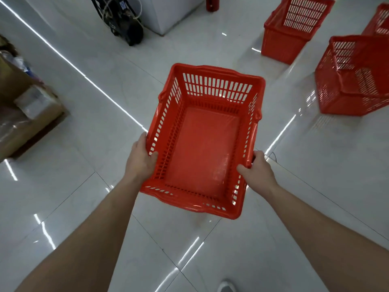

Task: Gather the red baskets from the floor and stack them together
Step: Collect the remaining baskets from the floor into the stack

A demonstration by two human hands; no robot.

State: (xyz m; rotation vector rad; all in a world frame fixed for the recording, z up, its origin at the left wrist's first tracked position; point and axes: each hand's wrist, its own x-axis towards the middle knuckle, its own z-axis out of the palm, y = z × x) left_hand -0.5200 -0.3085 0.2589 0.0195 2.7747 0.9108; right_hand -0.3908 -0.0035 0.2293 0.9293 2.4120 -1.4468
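An empty red slotted basket (202, 144) hangs above the white tiled floor in the middle of the view, open side up. My left hand (141, 159) grips its left rim, thumb inside the wall. My right hand (257, 171) grips the right rim near the front corner. Three more red baskets are on the floor at the upper right: one upright (292, 28), one tipped toward me (355, 76), and one cut off by the frame edge (379, 22).
Cardboard boxes with plastic wrap (23, 110) stand at the left. A black bag with cords (120, 20) leans against a white cabinet (166, 11) at the top. A red cylinder (212, 4) stands beside it. A shoe tip (226, 286) shows at the bottom.
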